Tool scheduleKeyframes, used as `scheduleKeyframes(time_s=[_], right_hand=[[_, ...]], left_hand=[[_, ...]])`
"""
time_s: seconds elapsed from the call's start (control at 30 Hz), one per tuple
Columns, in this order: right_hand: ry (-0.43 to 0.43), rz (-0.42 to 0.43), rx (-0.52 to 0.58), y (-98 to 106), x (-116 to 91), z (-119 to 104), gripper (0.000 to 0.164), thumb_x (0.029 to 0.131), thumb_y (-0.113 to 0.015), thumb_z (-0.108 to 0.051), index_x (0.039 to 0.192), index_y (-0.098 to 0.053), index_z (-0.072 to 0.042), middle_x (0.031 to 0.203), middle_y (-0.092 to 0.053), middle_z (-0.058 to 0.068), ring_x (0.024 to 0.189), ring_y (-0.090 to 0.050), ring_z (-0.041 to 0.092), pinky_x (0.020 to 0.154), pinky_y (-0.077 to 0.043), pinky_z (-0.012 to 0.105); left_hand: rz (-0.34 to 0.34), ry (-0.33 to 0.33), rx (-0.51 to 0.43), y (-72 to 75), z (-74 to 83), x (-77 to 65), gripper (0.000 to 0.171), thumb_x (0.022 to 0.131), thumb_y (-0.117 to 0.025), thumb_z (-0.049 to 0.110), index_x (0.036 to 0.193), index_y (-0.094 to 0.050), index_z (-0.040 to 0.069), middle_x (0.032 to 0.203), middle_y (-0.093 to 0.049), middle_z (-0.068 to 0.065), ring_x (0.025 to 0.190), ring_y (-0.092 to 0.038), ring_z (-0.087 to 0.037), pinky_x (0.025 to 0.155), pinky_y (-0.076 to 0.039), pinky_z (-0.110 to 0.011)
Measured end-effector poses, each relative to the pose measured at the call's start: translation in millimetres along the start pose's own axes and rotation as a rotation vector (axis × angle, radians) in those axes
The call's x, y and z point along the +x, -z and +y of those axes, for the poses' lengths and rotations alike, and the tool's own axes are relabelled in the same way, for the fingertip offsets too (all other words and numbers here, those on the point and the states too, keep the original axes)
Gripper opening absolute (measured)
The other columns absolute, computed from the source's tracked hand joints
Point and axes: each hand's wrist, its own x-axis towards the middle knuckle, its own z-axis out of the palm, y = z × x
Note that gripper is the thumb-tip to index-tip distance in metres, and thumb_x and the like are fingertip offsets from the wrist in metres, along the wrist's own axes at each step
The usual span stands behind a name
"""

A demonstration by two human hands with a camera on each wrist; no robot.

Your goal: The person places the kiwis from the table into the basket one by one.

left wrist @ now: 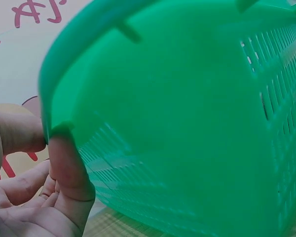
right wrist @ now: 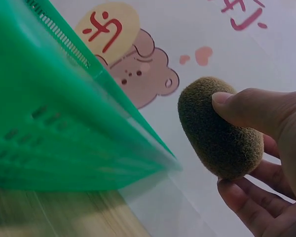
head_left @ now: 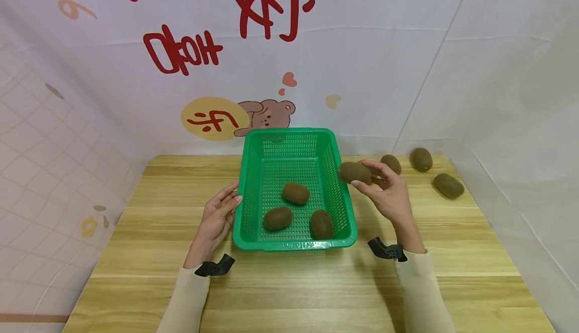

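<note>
My left hand (head_left: 218,217) pinches the left rim of a green plastic basket (head_left: 240,222) between thumb and fingers, which shows up close in the left wrist view. Three brown kiwis lie on the basket's mesh floor: an upper kiwi (head_left: 296,193), a left kiwi (head_left: 278,218) and a right kiwi (head_left: 322,224). My right hand (head_left: 391,195) holds another kiwi (right wrist: 219,128) by thumb and fingertips. In the head view this held kiwi overlaps the basket's right rim.
On the wooden table (head_left: 289,293), right of the basket, lie more kiwis: one partly behind my right hand (head_left: 391,163), a second kiwi (head_left: 421,159) by the back edge and a third kiwi (head_left: 448,186) near the right edge. A printed white wall cloth (head_left: 371,62) rises behind.
</note>
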Motion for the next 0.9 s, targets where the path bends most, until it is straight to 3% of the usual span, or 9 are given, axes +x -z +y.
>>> scheduleKeyframes(time_s=[0.27, 0.7, 0.9], right_hand=[[0.056, -0.06, 0.064, -10.4, -3.6, -10.8, 0.05, 0.086, -0.083, -0.005, 0.132, -0.067, -0.009, 0.13, -0.066, 0.014, 0.11, -0.066, 0.006, 0.092, -0.056, 0.017], [0.153, -0.13, 0.08, -28.7, -8.7, -24.7, 0.051, 0.084, -0.083, 0.0, 0.132, -0.067, -0.008, 0.126, -0.067, 0.014, 0.112, -0.066, 0.008, 0.093, -0.058, 0.02], [0.153, -0.141, 0.078, -33.3, -8.9, -22.4, 0.05, 0.084, -0.083, -0.001, 0.131, -0.068, -0.009, 0.127, -0.067, 0.012, 0.114, -0.065, 0.009, 0.095, -0.059, 0.023]], left_hand=[[0.004, -0.001, -0.004, 0.6, -1.5, 0.7, 0.061, 0.101, -0.06, -0.001, 0.156, -0.033, -0.004, 0.111, -0.061, 0.004, 0.099, -0.064, -0.002, 0.084, -0.059, -0.014], [0.026, 0.014, -0.002, -0.8, 0.2, 0.0, 0.059, 0.102, -0.057, -0.003, 0.156, -0.034, -0.003, 0.11, -0.058, 0.005, 0.099, -0.062, -0.002, 0.084, -0.058, -0.014], [0.028, 0.019, -0.005, -1.4, 0.5, -0.2, 0.059, 0.102, -0.058, -0.002, 0.156, -0.035, -0.003, 0.11, -0.059, 0.005, 0.1, -0.063, -0.003, 0.086, -0.059, -0.014]])
